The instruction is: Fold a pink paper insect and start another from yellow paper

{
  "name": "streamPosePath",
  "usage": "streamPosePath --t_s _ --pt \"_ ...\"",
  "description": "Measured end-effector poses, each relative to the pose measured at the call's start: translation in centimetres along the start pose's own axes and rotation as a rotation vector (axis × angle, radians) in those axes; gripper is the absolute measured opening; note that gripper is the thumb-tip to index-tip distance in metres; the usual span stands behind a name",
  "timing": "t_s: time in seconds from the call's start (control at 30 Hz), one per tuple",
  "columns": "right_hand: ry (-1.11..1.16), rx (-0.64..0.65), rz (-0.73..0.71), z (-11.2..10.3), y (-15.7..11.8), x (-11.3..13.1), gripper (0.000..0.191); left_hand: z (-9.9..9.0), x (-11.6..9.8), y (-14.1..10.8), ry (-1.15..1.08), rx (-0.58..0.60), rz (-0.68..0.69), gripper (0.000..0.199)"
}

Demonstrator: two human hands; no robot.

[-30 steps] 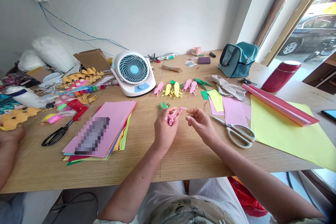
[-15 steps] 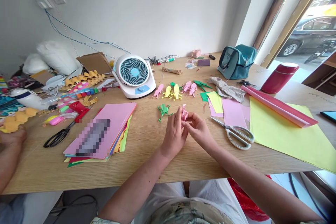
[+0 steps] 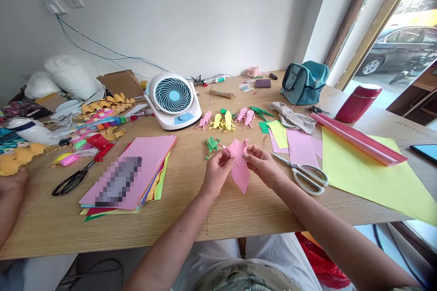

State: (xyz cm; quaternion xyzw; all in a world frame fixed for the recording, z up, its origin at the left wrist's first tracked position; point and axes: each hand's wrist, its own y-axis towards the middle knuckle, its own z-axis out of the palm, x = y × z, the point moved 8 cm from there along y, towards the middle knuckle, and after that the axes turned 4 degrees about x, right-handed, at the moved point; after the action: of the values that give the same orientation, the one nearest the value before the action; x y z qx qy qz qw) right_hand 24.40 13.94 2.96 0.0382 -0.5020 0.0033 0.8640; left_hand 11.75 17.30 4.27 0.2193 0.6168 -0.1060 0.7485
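Note:
A pink folded paper piece (image 3: 240,170) is held up between both hands, its broad pointed flap hanging toward me and small folded points at its upper sides. My left hand (image 3: 218,168) pinches its left side. On its right side, my right hand (image 3: 261,163) grips it between thumb and fingers. Just behind my left hand lies a green origami frog (image 3: 212,144). Farther back, pink, yellow and green paper frogs stand in a loose row, among them a yellow frog (image 3: 228,121). White-handled scissors (image 3: 309,177) rest to the right of my right hand.
Left of my hands is a stack of coloured paper (image 3: 153,157), with black-handled scissors (image 3: 70,183) beside it. A small fan (image 3: 174,100) stands behind. Yellow sheets (image 3: 372,182) and a red bottle (image 3: 358,103) occupy the right. Another person's hand (image 3: 13,191) rests at the left edge.
The pink paper was a small, narrow bundle mostly hidden by my hands. Now it is spread out with a wide flap showing, and my hands have moved apart to its two sides.

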Motion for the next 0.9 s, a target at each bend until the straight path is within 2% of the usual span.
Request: streamPosePath --t_s 0.07,0.13,0.37,0.57,0.9 --pt "-0.016 -0.008 0.001 0.1 0.0 -0.1 0.028 -0.5 0.1 -0.1 -0.014 -0.077 0.012 0.029" --pt "-0.028 -0.014 0.005 0.1 -0.1 -0.2 0.029 -0.7 0.1 -0.2 -0.018 -0.103 0.014 0.029" --pt "-0.063 -0.006 0.030 -0.2 0.0 -0.6 0.033 -0.4 0.2 -0.4 -0.026 -0.095 -0.026 0.028" --pt "-0.130 -0.008 0.021 0.0 0.0 -0.7 0.035 -0.9 0.5 -0.3 -0.030 -0.158 0.012 0.030" --pt "-0.199 -0.023 -0.008 0.0 0.2 -1.1 0.034 -0.3 0.7 -0.5 -0.059 -0.121 0.002 0.026"
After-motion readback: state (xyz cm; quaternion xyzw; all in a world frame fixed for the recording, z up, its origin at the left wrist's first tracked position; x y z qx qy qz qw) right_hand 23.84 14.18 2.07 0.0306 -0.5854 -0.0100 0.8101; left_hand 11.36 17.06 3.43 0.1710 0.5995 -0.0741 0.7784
